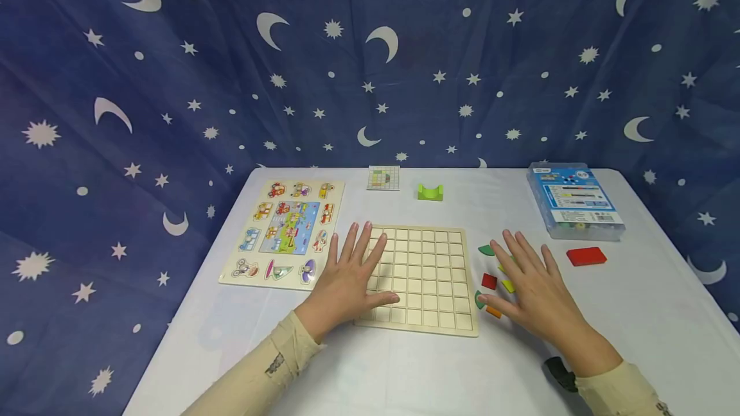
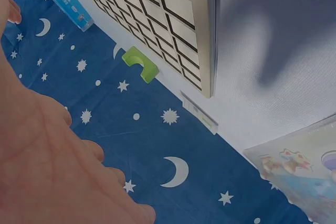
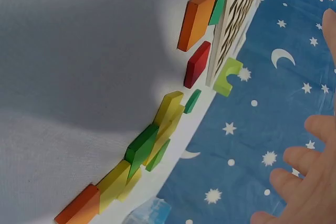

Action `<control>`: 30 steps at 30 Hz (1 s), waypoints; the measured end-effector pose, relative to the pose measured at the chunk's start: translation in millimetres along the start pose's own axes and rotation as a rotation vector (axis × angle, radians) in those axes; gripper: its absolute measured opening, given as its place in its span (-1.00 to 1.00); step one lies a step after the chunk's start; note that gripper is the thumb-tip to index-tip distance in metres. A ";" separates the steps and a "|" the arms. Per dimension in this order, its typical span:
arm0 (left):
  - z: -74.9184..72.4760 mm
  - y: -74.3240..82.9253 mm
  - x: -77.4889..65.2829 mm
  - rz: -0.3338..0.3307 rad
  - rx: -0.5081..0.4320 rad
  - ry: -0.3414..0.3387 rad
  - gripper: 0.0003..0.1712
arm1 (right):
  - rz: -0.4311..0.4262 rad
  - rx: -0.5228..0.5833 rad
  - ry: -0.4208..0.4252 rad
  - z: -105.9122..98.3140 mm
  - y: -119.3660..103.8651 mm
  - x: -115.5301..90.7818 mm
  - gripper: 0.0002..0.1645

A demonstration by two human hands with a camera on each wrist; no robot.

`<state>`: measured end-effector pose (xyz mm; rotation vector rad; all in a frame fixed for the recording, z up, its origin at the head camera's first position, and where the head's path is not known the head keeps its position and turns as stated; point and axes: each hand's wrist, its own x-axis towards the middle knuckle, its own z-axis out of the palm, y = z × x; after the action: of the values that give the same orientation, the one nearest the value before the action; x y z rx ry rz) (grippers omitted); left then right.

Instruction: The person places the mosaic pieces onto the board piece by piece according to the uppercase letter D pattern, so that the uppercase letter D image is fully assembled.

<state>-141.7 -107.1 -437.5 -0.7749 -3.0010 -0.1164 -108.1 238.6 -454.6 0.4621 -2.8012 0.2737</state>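
Note:
A pale wooden board (image 1: 422,281) with a square grid lies at the middle of the table. Over its left edge my left hand (image 1: 347,281) is spread, fingers straight, with nothing in it. My right hand (image 1: 540,300) is also spread and holds nothing, hovering above small coloured blocks right of the board. Among these are a red block (image 1: 489,281), a green piece (image 1: 479,300) and an orange block (image 1: 494,312). In the right wrist view several more show in a row, including a yellow block (image 3: 114,184) and a green block (image 3: 141,144); from the head, my right hand hides some.
A picture puzzle board (image 1: 231,268) lies at the left. Behind the grid board are a small grid card (image 1: 384,178) and a light green arch block (image 1: 430,193). A clear plastic box (image 1: 578,201) and a red rectangular block (image 1: 586,256) sit at the right.

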 end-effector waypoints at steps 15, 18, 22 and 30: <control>1.3 -0.2 1.3 -0.004 -0.010 -0.007 0.26 | -0.007 -0.024 -0.001 0.7 -0.6 2.1 0.32; 2.0 -0.5 0.8 -0.003 -0.001 -0.001 0.28 | -0.012 -0.046 -0.011 1.0 0.6 1.9 0.32; 3.4 -1.2 -0.1 0.001 0.000 0.020 0.31 | -0.016 -0.078 -0.021 2.1 2.8 0.8 0.33; 5.1 -3.6 -0.3 -0.017 0.030 0.009 0.33 | -0.020 -0.094 -0.020 3.1 7.5 1.5 0.36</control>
<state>-143.3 -110.0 -442.8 -0.7437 -2.9946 -0.0752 -112.7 244.4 -458.1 0.4732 -2.8125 0.1325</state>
